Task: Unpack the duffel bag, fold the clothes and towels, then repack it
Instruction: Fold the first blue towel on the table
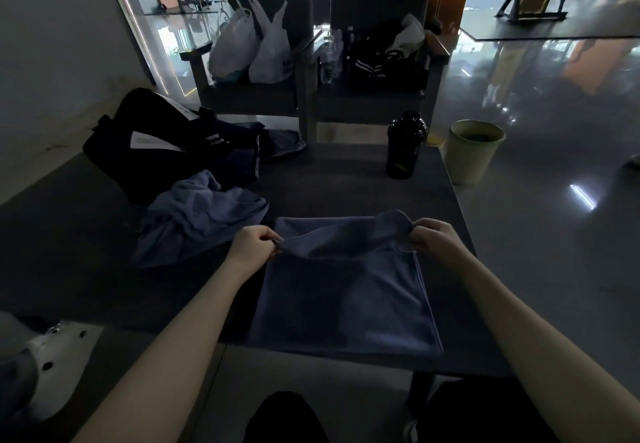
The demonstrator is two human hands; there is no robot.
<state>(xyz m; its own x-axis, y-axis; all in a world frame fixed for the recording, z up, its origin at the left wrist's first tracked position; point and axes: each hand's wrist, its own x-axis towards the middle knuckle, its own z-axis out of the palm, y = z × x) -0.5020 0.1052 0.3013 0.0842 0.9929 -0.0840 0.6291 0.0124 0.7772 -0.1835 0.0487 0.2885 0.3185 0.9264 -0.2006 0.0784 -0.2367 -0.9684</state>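
Note:
A blue towel (346, 297) lies flat on the dark table (346, 179) right in front of me. My left hand (254, 247) pinches its far left corner and my right hand (434, 236) pinches its far right corner, both lifted a little so the far edge curls toward me. A crumpled lighter blue towel (201, 214) lies to the left. Behind it the black duffel bag (152, 145) lies open on the table's left, with dark clothes (277, 145) spilling out beside it.
A black shaker bottle (405, 145) stands at the table's far right. Two dark chairs stand behind, one with white plastic bags (252, 44), one with a black bag (384, 58). A pale bin (472, 152) stands on the floor at right. A white shoe (59, 366) is at lower left.

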